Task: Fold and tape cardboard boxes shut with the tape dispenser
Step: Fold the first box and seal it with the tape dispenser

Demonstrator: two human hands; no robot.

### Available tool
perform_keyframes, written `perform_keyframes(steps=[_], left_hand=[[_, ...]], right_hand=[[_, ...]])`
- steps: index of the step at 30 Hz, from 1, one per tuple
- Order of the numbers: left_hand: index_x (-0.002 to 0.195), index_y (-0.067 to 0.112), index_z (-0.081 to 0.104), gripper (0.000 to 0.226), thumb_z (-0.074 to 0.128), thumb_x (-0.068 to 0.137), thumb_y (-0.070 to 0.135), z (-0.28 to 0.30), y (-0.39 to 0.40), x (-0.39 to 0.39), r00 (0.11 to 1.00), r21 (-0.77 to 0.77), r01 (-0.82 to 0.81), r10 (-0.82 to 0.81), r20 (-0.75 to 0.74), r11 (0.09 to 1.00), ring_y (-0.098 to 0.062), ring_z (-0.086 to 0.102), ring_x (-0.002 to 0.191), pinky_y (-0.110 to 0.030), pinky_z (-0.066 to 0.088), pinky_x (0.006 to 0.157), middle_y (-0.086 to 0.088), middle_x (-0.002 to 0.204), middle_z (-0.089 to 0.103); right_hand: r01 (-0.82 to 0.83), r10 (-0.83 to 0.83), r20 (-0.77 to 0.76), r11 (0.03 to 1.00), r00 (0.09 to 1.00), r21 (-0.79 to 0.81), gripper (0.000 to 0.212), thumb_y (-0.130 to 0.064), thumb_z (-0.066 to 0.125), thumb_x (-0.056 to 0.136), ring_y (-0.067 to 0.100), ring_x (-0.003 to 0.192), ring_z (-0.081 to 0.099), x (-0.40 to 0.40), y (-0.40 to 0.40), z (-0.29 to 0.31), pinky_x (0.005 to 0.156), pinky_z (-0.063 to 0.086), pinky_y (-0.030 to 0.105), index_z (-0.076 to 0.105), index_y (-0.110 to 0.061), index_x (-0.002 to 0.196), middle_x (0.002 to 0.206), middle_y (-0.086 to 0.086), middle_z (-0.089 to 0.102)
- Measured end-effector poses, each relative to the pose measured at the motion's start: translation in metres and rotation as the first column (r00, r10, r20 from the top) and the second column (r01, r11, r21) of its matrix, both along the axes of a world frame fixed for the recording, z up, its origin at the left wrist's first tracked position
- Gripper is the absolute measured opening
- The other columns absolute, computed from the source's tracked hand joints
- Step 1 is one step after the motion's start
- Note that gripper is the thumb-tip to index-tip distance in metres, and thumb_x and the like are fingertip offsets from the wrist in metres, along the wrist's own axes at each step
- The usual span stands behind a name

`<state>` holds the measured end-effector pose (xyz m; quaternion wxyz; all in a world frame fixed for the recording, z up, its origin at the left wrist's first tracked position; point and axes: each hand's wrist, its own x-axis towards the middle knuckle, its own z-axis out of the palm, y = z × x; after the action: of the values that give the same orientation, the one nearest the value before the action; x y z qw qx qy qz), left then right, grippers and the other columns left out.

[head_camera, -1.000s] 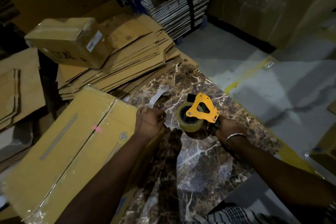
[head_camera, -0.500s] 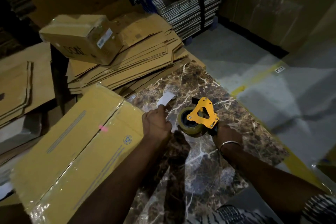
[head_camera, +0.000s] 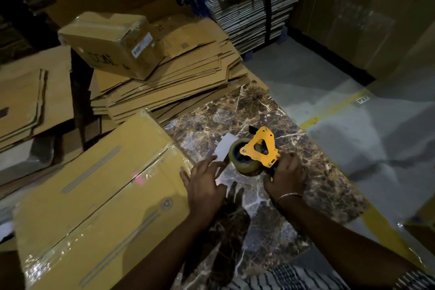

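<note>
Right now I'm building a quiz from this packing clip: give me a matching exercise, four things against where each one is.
Things:
1. tape dispenser
2. large taped box
3. small taped box
4. left hand

Places:
A. on top of the stack of flattened cardboard
B. in the right hand, over the marble tabletop
C. at the near right corner of the large box, fingers spread
D. lying at the left of the tabletop

Pairs: 1-B, 2-D, 3-A, 4-C
</note>
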<state>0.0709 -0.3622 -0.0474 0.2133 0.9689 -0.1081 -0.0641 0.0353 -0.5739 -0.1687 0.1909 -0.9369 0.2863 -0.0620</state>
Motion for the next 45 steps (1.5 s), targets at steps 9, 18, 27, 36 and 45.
perform_keyframes(steps=[9, 18, 27, 36, 45], left_hand=[[0.126, 0.033, 0.061, 0.054, 0.06, 0.075, 0.015, -0.004, -0.002, 0.007, 0.981, -0.173, -0.189, 0.195, 0.015, 0.967, -0.022, 0.035, 0.141, -0.054, 0.009, 0.12, 0.0, 0.151, 0.04], [0.142, 0.02, 0.051, 0.054, 0.06, 0.089, 0.023, 0.008, 0.069, 0.023, 0.99, -0.196, -0.001, 0.029, 0.138, 0.981, -0.021, 0.042, 0.138, -0.038, 0.035, 0.114, -0.001, 0.15, 0.046], [0.158, 0.027, -0.014, 0.077, 0.016, 0.099, 0.067, -0.003, 0.087, 0.016, 0.999, 0.213, 0.025, -0.019, -0.032, 0.977, -0.012, -0.02, 0.151, -0.044, -0.007, 0.122, 0.013, 0.162, -0.022], [0.158, 0.035, -0.004, 0.063, 0.018, 0.101, 0.05, -0.003, 0.096, -0.008, 0.997, 0.01, 0.072, -0.072, -0.028, 0.997, -0.005, -0.011, 0.151, -0.034, -0.003, 0.122, 0.02, 0.162, -0.01], [0.132, 0.016, 0.063, 0.05, 0.037, 0.091, 0.03, 0.003, 0.124, 0.025, 0.97, -0.151, -0.023, 0.059, 0.234, 0.988, -0.021, 0.054, 0.124, -0.03, 0.042, 0.103, -0.001, 0.135, 0.062]], right_hand=[[-0.212, -0.228, 0.269, 0.247, 0.936, 0.946, 0.043, -0.052, 0.055, 0.09, 0.033, 0.127, 0.05, 0.038, 0.126, 0.062, 0.102, 0.046, 0.048, 0.053, -0.027, 0.125, 0.136, 0.016, 0.05], [-0.053, 0.02, 0.053, 0.006, 0.998, 0.999, 0.035, -0.04, 0.026, 0.109, 0.027, 0.14, 0.037, 0.057, 0.143, 0.054, 0.105, 0.036, 0.039, 0.056, -0.028, 0.122, 0.145, 0.011, 0.041], [0.053, 0.097, -0.076, 0.216, 0.992, 0.975, 0.027, -0.028, 0.043, 0.107, 0.036, 0.104, 0.059, 0.08, 0.143, 0.047, 0.08, 0.051, 0.039, 0.062, -0.009, 0.103, 0.111, 0.021, 0.059], [-0.326, 0.265, 0.215, 0.503, 0.94, 0.801, 0.043, -0.036, 0.037, 0.108, 0.023, 0.135, 0.043, 0.102, 0.157, 0.11, 0.11, 0.032, 0.034, 0.043, -0.016, 0.147, 0.145, 0.008, 0.048], [-0.196, 0.379, 0.1, 0.224, 0.92, 0.955, 0.081, -0.059, 0.045, 0.099, 0.024, 0.151, 0.023, 0.103, 0.186, 0.087, 0.122, 0.025, 0.048, 0.001, -0.029, 0.161, 0.166, 0.001, 0.016]])
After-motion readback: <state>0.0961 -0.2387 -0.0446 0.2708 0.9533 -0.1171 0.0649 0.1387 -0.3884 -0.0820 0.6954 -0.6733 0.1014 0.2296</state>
